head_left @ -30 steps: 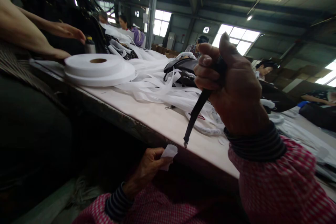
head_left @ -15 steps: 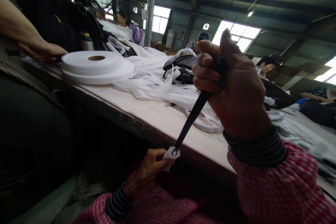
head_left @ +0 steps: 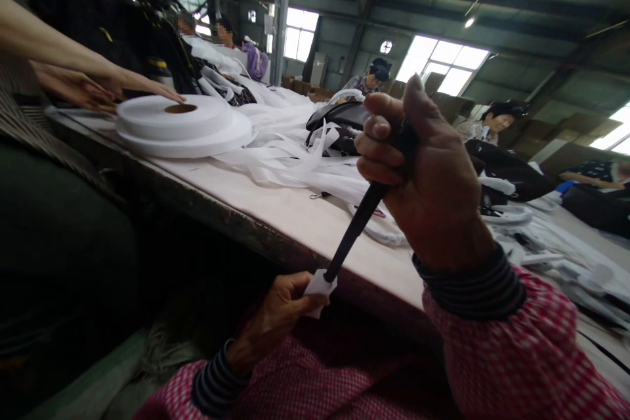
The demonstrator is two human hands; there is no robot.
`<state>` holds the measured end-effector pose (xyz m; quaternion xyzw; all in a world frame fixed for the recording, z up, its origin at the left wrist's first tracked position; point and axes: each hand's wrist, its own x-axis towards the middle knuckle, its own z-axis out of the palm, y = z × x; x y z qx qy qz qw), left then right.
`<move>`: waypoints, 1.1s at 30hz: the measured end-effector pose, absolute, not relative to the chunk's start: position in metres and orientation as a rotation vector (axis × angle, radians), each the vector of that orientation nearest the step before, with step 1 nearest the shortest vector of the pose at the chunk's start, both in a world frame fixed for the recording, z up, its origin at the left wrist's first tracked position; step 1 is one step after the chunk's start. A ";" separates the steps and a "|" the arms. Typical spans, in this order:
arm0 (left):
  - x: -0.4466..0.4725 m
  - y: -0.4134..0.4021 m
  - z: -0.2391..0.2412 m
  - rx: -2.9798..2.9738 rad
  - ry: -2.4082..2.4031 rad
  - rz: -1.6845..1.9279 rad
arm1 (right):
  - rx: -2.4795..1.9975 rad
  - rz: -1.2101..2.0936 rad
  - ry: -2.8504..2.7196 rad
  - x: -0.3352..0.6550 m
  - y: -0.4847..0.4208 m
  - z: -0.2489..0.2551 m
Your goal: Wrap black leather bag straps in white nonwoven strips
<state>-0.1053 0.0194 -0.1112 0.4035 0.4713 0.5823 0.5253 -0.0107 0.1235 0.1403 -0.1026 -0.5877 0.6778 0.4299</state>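
My right hand (head_left: 418,157) is raised above the table edge, its fingers wrapped round the upper part of a black strap (head_left: 355,231). The strap runs down at a slant to a small white piece (head_left: 319,286), which looks like folded tape or paper. Thumb and fingers of my left hand (head_left: 283,308) pinch that white piece, just below the table edge. The strap's lower tip meets the white piece; what lies beneath it is hidden.
Stacked rolls of white tape (head_left: 177,134) lie at the table's left, a co-worker's hand (head_left: 132,82) reaching over them. Loose white strips (head_left: 275,161) and a black bag (head_left: 339,121) cover the middle. Several people are behind. The wooden table edge (head_left: 236,216) runs diagonally.
My right hand has shifted slightly left and down with the strap. The metal loop seen on the white piece is now out of sight. The co-worker's hand has reached over the rolls.
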 end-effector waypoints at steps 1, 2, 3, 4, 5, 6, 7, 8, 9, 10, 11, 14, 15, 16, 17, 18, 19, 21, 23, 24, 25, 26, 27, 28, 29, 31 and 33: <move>-0.107 0.018 -0.106 0.967 1.094 1.385 | -0.263 1.680 -1.463 -0.009 0.125 0.137; -0.109 0.016 -0.102 0.967 1.057 1.371 | -0.270 1.674 -1.451 -0.008 0.127 0.135; -0.111 0.013 -0.098 0.969 1.019 1.350 | -0.272 1.673 -1.432 -0.006 0.130 0.132; -0.113 0.010 -0.094 0.971 0.985 1.332 | -0.269 1.675 -1.412 -0.004 0.134 0.130; -0.114 0.007 -0.091 0.970 0.961 1.322 | -0.261 1.679 -1.390 -0.001 0.137 0.128; -0.116 0.005 -0.089 0.966 0.950 1.325 | -0.255 1.683 -1.372 0.001 0.140 0.127; -0.117 0.003 -0.087 0.958 0.951 1.335 | -0.256 1.689 -1.356 0.003 0.143 0.125; -0.118 0.002 -0.086 0.945 0.961 1.350 | -0.262 1.696 -1.340 0.004 0.145 0.124; -0.119 0.002 -0.084 0.931 0.972 1.364 | -0.274 1.706 -1.321 0.005 0.146 0.123; -0.120 0.003 -0.082 0.923 0.979 1.372 | -0.286 1.721 -1.297 0.005 0.146 0.122; -0.121 0.005 -0.080 0.922 0.981 1.374 | -0.291 1.743 -1.269 0.005 0.146 0.121; -0.125 0.009 -0.065 0.951 0.974 1.350 | -0.241 1.835 -1.203 0.000 0.141 0.115; -0.127 0.010 -0.058 0.963 0.975 1.337 | -0.214 1.866 -1.190 -0.001 0.138 0.113; -0.128 0.010 -0.050 0.974 0.976 1.327 | -0.190 1.895 -1.182 -0.003 0.136 0.111; -0.129 0.010 -0.043 0.990 0.975 1.319 | -0.170 1.919 -1.177 -0.005 0.133 0.110; -0.130 0.009 -0.035 1.009 0.975 1.314 | -0.154 1.937 -1.171 -0.006 0.130 0.108; -0.130 0.008 -0.028 1.028 0.981 1.316 | -0.138 1.948 -1.166 -0.007 0.127 0.108; -0.132 0.006 -0.014 1.067 1.006 1.327 | -0.112 1.960 -1.174 -0.009 0.120 0.107; -0.134 0.004 -0.002 1.089 1.028 1.345 | -0.103 1.949 -1.218 -0.010 0.113 0.108; -0.135 0.003 0.004 1.095 1.027 1.361 | -0.105 1.932 -1.256 -0.011 0.110 0.108; -0.137 0.002 0.010 1.099 1.021 1.378 | -0.109 1.908 -1.304 -0.012 0.107 0.107; -0.139 0.001 0.015 1.102 1.013 1.397 | -0.117 1.877 -1.359 -0.013 0.105 0.107; -0.142 0.000 0.019 1.104 1.011 1.419 | -0.129 1.842 -1.415 -0.014 0.103 0.106; -0.145 -0.002 0.023 1.108 1.017 1.436 | -0.143 1.812 -1.473 -0.016 0.101 0.104; -0.148 -0.003 0.025 1.109 1.034 1.450 | -0.155 1.791 -1.527 -0.018 0.100 0.102; -0.154 -0.006 0.026 1.091 1.075 1.468 | -0.163 1.777 -1.623 -0.021 0.099 0.096; -0.158 -0.008 0.024 1.070 1.099 1.475 | -0.128 1.798 -1.704 -0.024 0.098 0.087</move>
